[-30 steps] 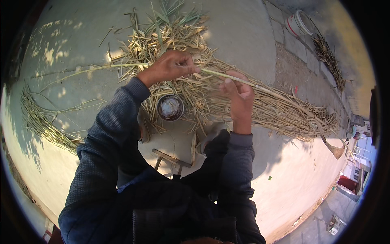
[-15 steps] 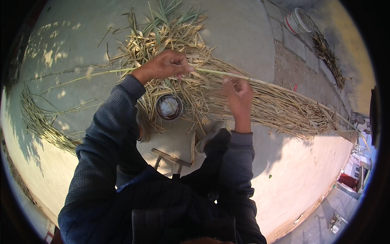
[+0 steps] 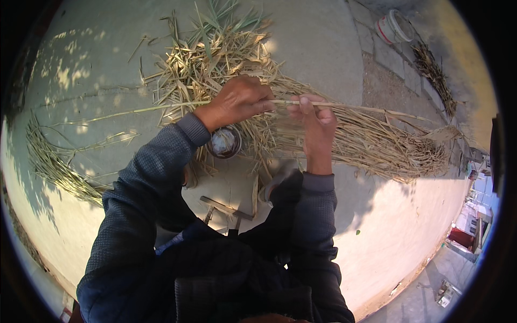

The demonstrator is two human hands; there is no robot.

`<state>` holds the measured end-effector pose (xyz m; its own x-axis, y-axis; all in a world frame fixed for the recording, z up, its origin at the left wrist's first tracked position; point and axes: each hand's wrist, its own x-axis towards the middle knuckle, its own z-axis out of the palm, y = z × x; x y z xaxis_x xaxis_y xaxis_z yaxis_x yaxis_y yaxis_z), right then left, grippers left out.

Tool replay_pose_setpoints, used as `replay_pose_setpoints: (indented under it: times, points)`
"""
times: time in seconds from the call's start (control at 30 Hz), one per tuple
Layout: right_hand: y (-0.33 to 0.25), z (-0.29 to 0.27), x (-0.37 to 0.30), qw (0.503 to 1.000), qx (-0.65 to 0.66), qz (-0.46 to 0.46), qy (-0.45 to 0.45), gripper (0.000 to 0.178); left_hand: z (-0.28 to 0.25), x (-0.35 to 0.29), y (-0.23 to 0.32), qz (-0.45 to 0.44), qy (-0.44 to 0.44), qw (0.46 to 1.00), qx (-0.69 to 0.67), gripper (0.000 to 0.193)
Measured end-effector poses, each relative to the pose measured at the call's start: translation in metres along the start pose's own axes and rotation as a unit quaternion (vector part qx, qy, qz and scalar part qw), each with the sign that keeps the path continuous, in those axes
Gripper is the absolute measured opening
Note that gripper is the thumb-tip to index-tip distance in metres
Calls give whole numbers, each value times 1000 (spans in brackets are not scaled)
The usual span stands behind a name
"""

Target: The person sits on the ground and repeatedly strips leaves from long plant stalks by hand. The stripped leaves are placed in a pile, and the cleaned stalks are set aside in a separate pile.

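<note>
A long, thin reed stalk (image 3: 156, 107) stretches sideways across the view, greenish at the left and tan at the right. My left hand (image 3: 235, 100) is closed around its middle. A short way to the right, my right hand (image 3: 316, 116) pinches the same stalk between thumb and fingers. Beneath both hands lies a heap of dry leaf scraps and husks (image 3: 199, 64). A large bundle of tan stalks (image 3: 382, 142) spreads out to the right, under the held one. Partly covered by my left wrist, a round bowl (image 3: 225, 144) holds something whitish.
A curved bunch of green stalks (image 3: 59, 167) lies at the left. Between my feet is a small wooden-topped T-shaped object (image 3: 226, 208). A white bucket (image 3: 395, 27) and a dark bundle of twigs (image 3: 432, 70) are at the far right.
My left hand has moved right and slightly nearer along with the stalk, covering part of the bowl. The fingers of my right hand have closed on the stalk.
</note>
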<state>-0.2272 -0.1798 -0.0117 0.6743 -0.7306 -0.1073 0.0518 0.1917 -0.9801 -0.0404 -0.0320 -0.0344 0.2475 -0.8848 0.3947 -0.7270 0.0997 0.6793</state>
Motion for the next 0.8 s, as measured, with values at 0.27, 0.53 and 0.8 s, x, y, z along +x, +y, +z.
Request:
replay_pose_setpoints:
  times: [0.27, 0.53, 0.8]
  points:
    - [-5, -20, 9, 998, -61, -14, 28, 24, -32, -31, -28, -58, -199, 962, 179, 25]
    - [12, 17, 3, 995, -32, 63, -74, 23, 4, -13, 13, -28, 35, 999, 4, 27]
    - [-2, -10, 7, 993, 82, -1, -80, 20, -20, -26, 2, -64, -89, 994, 2, 27]
